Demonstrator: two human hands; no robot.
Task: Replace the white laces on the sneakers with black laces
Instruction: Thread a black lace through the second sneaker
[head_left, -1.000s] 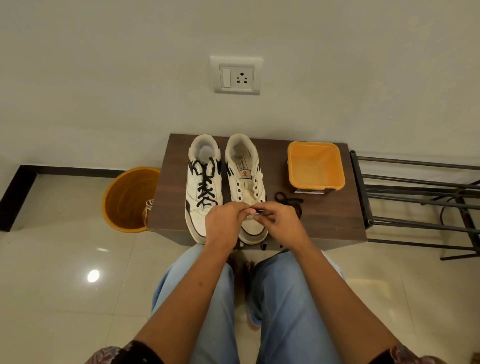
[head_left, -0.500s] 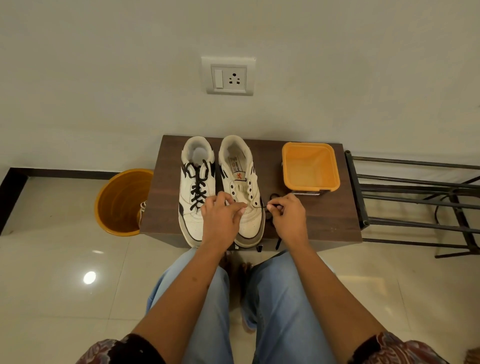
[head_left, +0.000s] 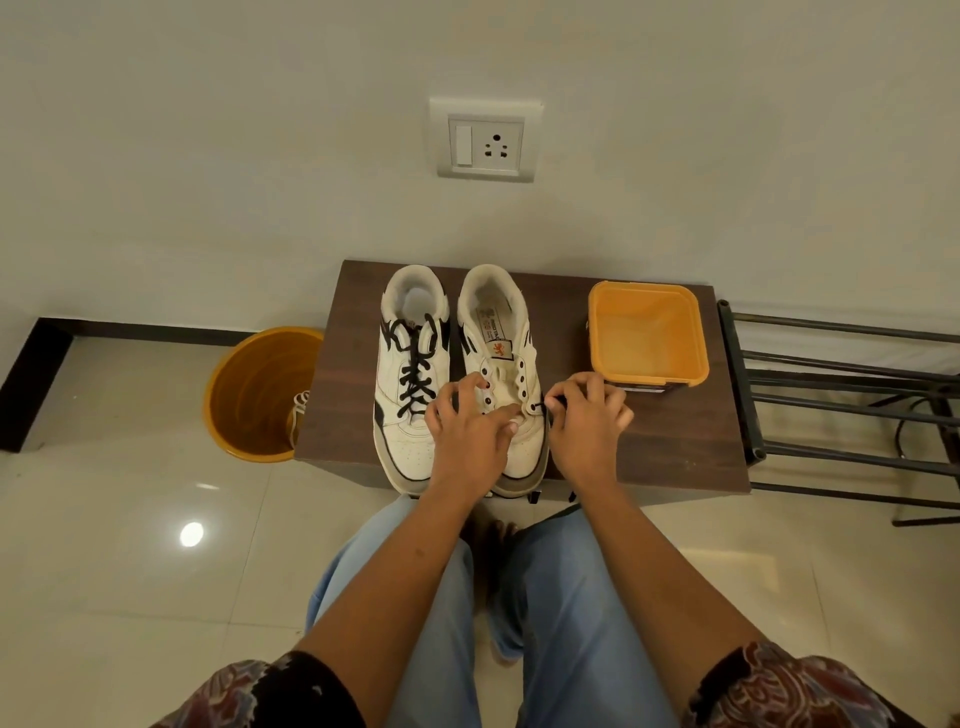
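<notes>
Both hands now apart, right hand (head_left: 587, 431) pinching black lace (head_left: 551, 401), left hand (head_left: 470, 434) spread wide on unlaced sneaker (head_left: 501, 364)

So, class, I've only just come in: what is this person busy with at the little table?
A person is relacing a pair of white sneakers on a small brown table. The left sneaker already carries a black lace. The right sneaker has bare eyelets. The left hand rests on its toe, while the right hand pinches a black lace at a lower eyelet. An orange tub sits to the right, and an orange bucket stands on the floor.
</notes>
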